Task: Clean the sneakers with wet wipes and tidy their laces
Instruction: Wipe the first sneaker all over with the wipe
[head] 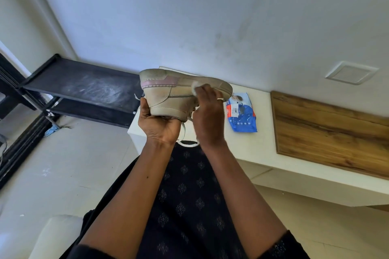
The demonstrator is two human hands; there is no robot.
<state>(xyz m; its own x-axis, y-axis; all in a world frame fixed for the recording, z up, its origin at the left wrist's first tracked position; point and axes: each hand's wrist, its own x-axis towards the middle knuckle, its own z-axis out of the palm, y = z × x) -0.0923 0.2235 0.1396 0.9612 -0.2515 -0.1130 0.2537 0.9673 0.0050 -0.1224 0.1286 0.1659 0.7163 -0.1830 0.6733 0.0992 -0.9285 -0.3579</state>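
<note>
Right now I am holding the beige sneaker [168,99] sole-up above the white table [262,111], my left hand [160,125] curling round its collar from below. My right hand [207,116] is pinching a crumpled wet wipe [194,88] and pressing it against the shoe's side just under the sole. A lace [183,130] is dangling between my wrists, and the blue wipes pack [242,115] is lying on the table.

Wipes pack [242,112] lies on counter [261,145], right of sneaker [179,92].

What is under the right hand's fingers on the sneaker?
A white wet wipe pressed against the sneaker; only its edge shows, the right hand covers the rest.
</note>
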